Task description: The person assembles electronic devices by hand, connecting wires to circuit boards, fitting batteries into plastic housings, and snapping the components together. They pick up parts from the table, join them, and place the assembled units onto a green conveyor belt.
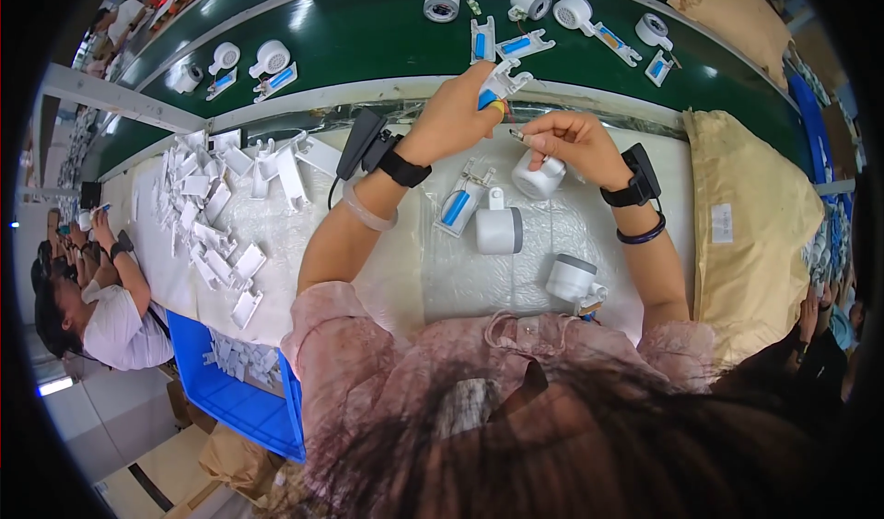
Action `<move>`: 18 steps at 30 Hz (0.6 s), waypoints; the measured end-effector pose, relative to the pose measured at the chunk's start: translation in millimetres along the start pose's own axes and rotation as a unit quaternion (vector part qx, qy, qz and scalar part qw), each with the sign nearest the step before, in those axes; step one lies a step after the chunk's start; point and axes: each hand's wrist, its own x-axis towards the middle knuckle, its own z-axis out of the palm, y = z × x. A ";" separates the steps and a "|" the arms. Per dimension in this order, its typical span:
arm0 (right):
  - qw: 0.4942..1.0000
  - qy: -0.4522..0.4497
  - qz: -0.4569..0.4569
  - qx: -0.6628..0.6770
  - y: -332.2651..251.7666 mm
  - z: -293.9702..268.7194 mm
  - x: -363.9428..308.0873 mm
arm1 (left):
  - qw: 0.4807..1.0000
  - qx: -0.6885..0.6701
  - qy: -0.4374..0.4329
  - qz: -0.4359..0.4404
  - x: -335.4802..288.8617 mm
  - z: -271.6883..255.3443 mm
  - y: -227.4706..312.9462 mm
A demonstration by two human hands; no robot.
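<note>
White handle shell (505,78), its forked end pointing up and away, is up in the left hand (448,121), above the far edge of the table (396,284). The left fingers are closed around its near part, with a bit of blue cell (485,99) and some coloured wires (498,107) showing beside them. The right hand (580,148) is just to the right, thumb and fingertips pinched narrow on a small slim part (517,135). Right below that hand sits a white round housing (540,180); from here I can't tell whether the fingers touch it.

Nearer the person, a second shell (465,197) lies with its blue cell facing up, just beside a grey-rimmed housing (498,231). Another housing (571,278) lies tilted close to the person's front. Over on the left there's a loose heap of white plastic pieces (207,192), and a blue crate (230,407) stands below the table's edge. A brown sack (750,243) is at the right. Beyond the table, similar housings and shells rest on a green belt (368,35).
</note>
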 end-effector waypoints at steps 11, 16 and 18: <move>0.848 0.271 -0.167 -0.425 5.6 12.9 2.9 | 0.951 -0.292 -0.017 -0.101 -6.1 14.8 3.6; 0.858 0.314 -0.203 -0.351 10.2 15.3 3.6 | 0.947 -0.304 0.005 -0.104 -8.8 28.2 -3.6; 0.846 0.301 -0.260 -0.356 12.0 16.6 4.8 | 0.948 -0.303 0.006 -0.095 -10.3 29.2 -2.1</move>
